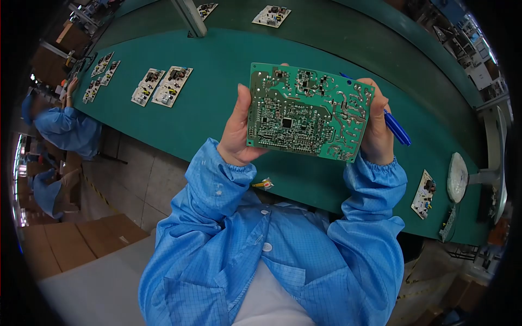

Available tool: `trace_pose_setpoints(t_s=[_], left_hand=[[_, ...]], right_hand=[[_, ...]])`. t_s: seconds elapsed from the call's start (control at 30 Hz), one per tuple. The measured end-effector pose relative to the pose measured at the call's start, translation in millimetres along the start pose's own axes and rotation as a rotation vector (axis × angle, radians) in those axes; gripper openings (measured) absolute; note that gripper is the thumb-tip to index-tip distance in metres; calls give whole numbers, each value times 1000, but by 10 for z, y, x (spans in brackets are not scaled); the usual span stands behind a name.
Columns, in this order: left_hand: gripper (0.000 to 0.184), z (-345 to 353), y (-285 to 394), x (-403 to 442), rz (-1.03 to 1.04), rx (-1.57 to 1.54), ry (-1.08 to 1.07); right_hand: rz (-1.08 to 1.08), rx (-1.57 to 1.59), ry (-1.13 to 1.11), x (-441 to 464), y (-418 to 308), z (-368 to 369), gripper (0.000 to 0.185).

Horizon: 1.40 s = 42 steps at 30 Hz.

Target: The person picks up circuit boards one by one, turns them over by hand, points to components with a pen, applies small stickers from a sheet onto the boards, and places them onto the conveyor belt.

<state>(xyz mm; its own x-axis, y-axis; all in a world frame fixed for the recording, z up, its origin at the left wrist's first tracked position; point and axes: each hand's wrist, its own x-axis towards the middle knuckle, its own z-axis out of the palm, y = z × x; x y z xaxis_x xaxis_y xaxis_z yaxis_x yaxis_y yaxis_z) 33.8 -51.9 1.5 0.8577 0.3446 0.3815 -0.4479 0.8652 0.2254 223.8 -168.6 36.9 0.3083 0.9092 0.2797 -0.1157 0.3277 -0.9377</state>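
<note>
A green circuit board (pixel 296 117) is held up above the bench, its soldered side facing me. My left hand (pixel 237 130) grips its left edge, thumb up along the side and the other fingers mostly behind it. At the right edge, my right hand (pixel 378 127) is closed on the board. A blue pen (pixel 397 129) is also tucked in that hand, slanting down past its outer side, with its other end showing above the board's top edge. What lies on the board's far side is hidden.
On the green bench (pixel 212 60) lie two circuit boards (pixel 172 87) at left, more boards (pixel 102 76) farther left, and one board (pixel 423 194) at right. A metal post (pixel 189 19) rises behind. A co-worker (pixel 65 127) in blue sits at far left.
</note>
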Motion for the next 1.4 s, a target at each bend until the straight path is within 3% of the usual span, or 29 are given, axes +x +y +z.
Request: trace_pose_setpoints(t_s=[0.23,0.3,0.37,0.43,0.63,0.7,0.8,0.83,0.9,0.93,0.97,1.0,1.03,1.2,1.4], left_hand=[[67,10,30,-18,-7,19,-43],[67,44,62,-42,-9,39,-44],[67,126,94,-62,-24,390,119],[68,150,98,-74,-27,398,130],[70,187,96,-74,-23,467,152],[71,181,112,-72,-32,500,161],[66,128,204,-54,-15,393,28],[62,124,271,-50,10,570,-27],[57,126,402,-13,36,748,-86],[52,147,469,18,154,980,-116],[46,175,512,42,275,1212,-146],[35,205,510,69,369,1208,-130],[35,224,529,89,370,1212,-131],[33,222,572,159,612,1545,-148],[29,166,550,235,674,1470,-120]], right_hand=[[20,148,103,-21,15,20,74],[-2,-51,15,-54,29,-100,73],[-2,-126,-44,-74,-5,-134,73],[0,-207,-98,-109,-64,-85,72],[7,-208,-100,-143,-235,98,60],[104,-237,-98,-134,-291,149,46],[108,-365,-51,-131,-297,80,38],[106,-367,-50,-129,-298,86,38],[-156,-544,77,-116,-299,107,31],[-159,-545,77,-104,-283,123,31],[-353,-521,82,-86,-259,144,29],[-547,-492,86,-59,-244,157,28],[-726,-632,-26,15,-266,95,26],[-880,-705,-12,91,-293,120,30],[-924,-748,35,136,-264,93,33]])
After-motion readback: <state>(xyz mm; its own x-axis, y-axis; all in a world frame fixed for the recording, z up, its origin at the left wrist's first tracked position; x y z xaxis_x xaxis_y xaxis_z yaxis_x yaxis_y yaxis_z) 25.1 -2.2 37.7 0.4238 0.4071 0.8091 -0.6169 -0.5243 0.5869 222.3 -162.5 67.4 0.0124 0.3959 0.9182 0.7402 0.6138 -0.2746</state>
